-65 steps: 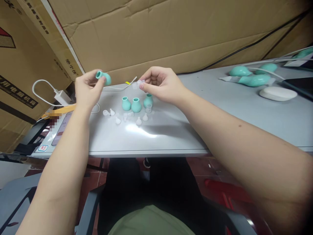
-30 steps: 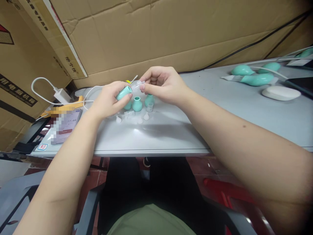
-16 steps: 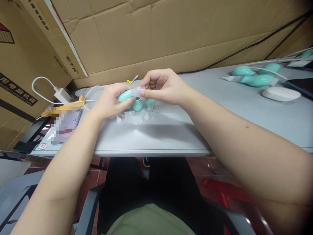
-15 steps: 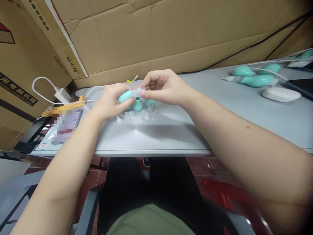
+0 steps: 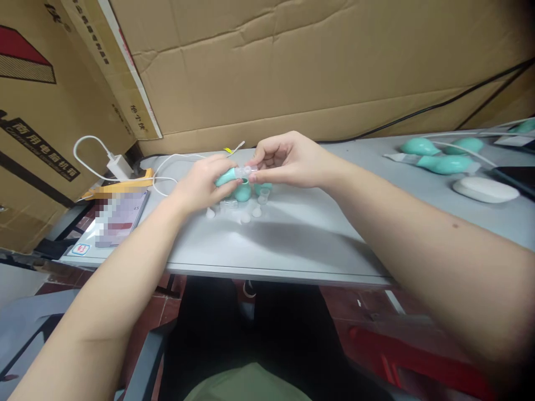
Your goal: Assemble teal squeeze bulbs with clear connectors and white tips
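My left hand (image 5: 203, 182) is closed around a teal squeeze bulb (image 5: 225, 177), held sideways just above the table. A clear plastic nozzle piece (image 5: 245, 171) sits at the bulb's mouth. Thumb and fingers of my right hand (image 5: 295, 160) pinch the far end of that clear piece. Below them stand another teal bulb (image 5: 243, 192) with its opening up and a partly hidden teal bulb (image 5: 259, 189). Around these are a clear cup-shaped part (image 5: 263, 197), a clear tube part (image 5: 228, 206) and small white tips (image 5: 257, 211).
A phone (image 5: 127, 214) lies at the left by a yellow object (image 5: 121, 186) and a white charger (image 5: 120, 166) with its cable. On the right are several teal bulbs (image 5: 447, 164) and a white rounded object (image 5: 485, 190). Cardboard (image 5: 271, 83) walls the table's back.
The view has shifted, so the table and hands appear slightly lower and further right. Both hands keep hold of the bulb and its clear piece.
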A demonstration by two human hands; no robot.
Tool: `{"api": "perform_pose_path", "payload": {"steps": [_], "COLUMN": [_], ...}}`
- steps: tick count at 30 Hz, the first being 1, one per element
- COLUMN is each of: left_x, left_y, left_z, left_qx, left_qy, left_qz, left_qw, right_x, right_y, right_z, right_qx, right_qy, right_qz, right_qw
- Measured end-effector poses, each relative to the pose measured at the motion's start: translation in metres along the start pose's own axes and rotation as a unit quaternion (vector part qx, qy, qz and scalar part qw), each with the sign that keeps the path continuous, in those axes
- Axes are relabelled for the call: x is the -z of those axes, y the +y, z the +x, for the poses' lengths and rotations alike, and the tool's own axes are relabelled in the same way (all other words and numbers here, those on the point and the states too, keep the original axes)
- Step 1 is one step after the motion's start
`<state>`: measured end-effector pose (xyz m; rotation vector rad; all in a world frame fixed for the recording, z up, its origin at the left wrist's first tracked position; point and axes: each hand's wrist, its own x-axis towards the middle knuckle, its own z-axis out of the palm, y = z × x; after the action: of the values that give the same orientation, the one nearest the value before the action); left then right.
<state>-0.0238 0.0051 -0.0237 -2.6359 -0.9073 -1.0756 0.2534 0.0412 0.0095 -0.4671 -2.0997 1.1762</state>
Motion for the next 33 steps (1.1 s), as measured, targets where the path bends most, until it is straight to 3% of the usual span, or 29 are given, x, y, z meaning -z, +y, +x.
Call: {"api": "perform_pose_path", "payload": {"steps": [4, 7, 9, 17, 23, 33], "left_x": [0.004, 0.007, 0.009, 0.008, -0.005, 0.000], "left_y": [-0.002, 0.003, 0.007, 0.003, 0.001, 0.007], "left_z": [-0.002, -0.002, 0.002, 0.042, 0.027, 0.014], "left_qx": [0.014, 0.001, -0.011, -0.012, -0.004, -0.022], "left_qy": [0.002, -0.019, -0.041, -0.077, -0.059, -0.066], "left_qz": [0.026, 0.039, 0.050, 0.084, 0.089, 0.095], "left_qw": [1.000, 0.999, 0.998, 0.993, 0.994, 0.993], "right_x": [-0.002, -0.011, -0.015, -0.008, -0.009, -0.017], "right_y": [0.007, 0.012, 0.014, 0.027, 0.033, 0.028], "right_z": [0.002, -0.010, -0.020, -0.025, -0.025, -0.029], "right_qx": [0.040, 0.122, 0.144, 0.147, 0.129, 0.117], "right_qy": [0.028, 0.081, 0.079, 0.190, 0.161, 0.135], "right_qz": [-0.046, -0.056, -0.104, -0.083, -0.097, -0.118], "right_qw": [0.998, 0.988, 0.981, 0.967, 0.974, 0.977]}}
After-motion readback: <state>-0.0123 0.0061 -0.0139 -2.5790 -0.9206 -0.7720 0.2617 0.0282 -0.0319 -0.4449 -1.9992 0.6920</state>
